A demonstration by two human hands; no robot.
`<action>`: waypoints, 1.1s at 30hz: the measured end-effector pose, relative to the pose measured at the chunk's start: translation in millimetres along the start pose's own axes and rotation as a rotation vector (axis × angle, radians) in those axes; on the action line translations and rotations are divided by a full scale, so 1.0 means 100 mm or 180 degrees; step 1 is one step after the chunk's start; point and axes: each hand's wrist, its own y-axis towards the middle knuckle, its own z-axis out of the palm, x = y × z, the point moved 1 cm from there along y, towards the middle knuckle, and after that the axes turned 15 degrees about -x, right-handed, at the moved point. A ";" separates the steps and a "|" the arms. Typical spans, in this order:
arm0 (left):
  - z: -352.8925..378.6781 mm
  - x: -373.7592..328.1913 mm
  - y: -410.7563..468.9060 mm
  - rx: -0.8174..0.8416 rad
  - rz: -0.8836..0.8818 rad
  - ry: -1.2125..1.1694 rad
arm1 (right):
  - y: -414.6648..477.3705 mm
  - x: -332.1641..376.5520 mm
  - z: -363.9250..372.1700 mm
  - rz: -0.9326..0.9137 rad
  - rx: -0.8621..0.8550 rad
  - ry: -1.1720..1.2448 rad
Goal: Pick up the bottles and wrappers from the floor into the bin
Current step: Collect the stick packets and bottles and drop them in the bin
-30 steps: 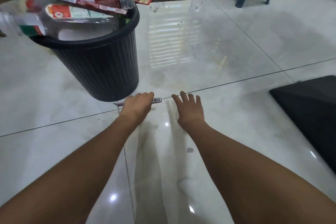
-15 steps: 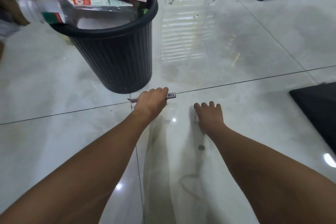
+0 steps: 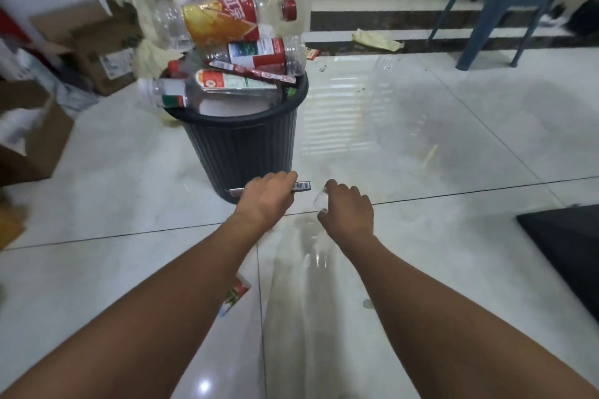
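Plastic wrapper [image 3: 301,185] in left hand [image 3: 267,199]

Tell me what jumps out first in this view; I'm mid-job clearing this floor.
The black bin, centre, is heaped past its rim with plastic bottles. Just in front of its base, the left hand grips a thin barcoded wrapper and the right hand seems to pinch a clear scrap. A red-and-green wrapper lies on the floor by the left forearm.

2 arms outstretched, left hand [image 3: 267,196] and right hand [image 3: 348,207] curled.
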 end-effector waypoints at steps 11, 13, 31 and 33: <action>-1.08 0.38 0.20 -0.0669 0.0445 0.0116 | 0.33 0.42 -0.95 0.0346 -0.1048 0.0657; -1.22 0.44 0.25 -0.0766 0.0525 0.0139 | 0.43 0.51 -1.14 0.0365 -0.1206 0.0760; -1.72 0.87 0.88 -0.1297 0.0270 0.0044 | 1.19 0.97 -1.92 0.0186 -0.1466 0.0826; -1.65 0.88 0.95 -0.1155 0.0263 0.0069 | 1.22 0.97 -1.89 0.0197 -0.1443 0.0783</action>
